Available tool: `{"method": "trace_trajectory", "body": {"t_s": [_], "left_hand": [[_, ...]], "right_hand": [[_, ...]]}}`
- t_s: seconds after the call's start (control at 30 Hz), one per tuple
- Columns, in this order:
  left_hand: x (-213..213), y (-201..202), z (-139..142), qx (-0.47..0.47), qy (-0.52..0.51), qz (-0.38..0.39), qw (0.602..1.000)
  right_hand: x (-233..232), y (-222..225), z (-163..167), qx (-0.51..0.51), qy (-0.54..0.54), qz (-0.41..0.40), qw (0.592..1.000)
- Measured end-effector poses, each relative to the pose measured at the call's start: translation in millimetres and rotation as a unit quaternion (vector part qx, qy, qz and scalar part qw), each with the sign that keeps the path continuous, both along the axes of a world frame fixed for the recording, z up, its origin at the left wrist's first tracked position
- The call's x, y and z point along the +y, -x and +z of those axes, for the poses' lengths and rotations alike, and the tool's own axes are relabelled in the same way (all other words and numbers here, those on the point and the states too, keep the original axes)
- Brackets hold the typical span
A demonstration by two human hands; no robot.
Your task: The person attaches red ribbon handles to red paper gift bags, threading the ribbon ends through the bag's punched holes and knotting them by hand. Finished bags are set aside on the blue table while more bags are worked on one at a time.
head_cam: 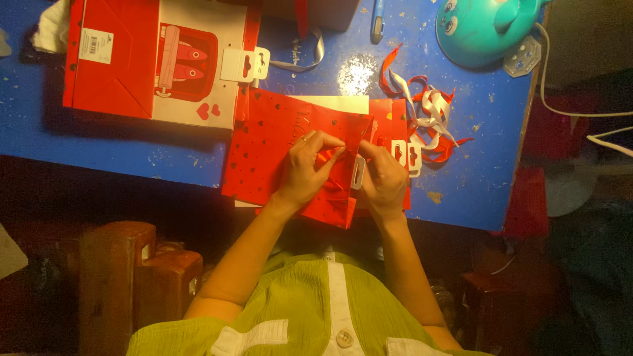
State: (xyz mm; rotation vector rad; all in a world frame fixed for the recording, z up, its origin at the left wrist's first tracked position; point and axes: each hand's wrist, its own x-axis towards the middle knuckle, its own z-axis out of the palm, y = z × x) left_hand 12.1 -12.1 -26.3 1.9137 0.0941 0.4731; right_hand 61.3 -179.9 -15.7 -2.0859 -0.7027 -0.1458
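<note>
Both hands are pinching a glossy red ribbon (pixel 331 157) against a red paper bag (pixel 277 155) that is showing small dark hearts. Beyond the fingertips, a blue table (pixel 105 148) is showing pale flecks. Right of the right hand (pixel 384 179), red and white ribbons (pixel 427 118) are lying tangled. Far beyond the left hand (pixel 304 173), a red-and-white bag (pixel 158 59) is showing what may be a striped face. A teal toy (pixel 484 26) is sitting farther off.

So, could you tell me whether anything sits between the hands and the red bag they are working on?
Nothing visible does: the left hand and right hand already pinch the red paper bag at its top edge.
</note>
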Motion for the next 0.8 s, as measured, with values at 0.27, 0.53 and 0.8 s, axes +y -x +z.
{"method": "trace_trajectory", "body": {"t_s": [0.27, 0.53, 0.8], "left_hand": [[-0.1, -0.7, 5.0, -0.003, 0.003, -0.012, 1.000], [2.7, -2.1, 5.5, -0.020, -0.050, -0.021, 0.998], [-0.4, -2.4, -4.9, 0.006, 0.167, -0.003, 0.986]], "right_hand": [[-2.3, -1.2, -3.4, 0.026, -0.005, 0.003, 1.000], [0.2, -1.8, 0.7, 0.022, 0.007, 0.003, 1.000], [0.5, -0.6, 0.4, 0.022, -0.009, 0.002, 1.000]]}}
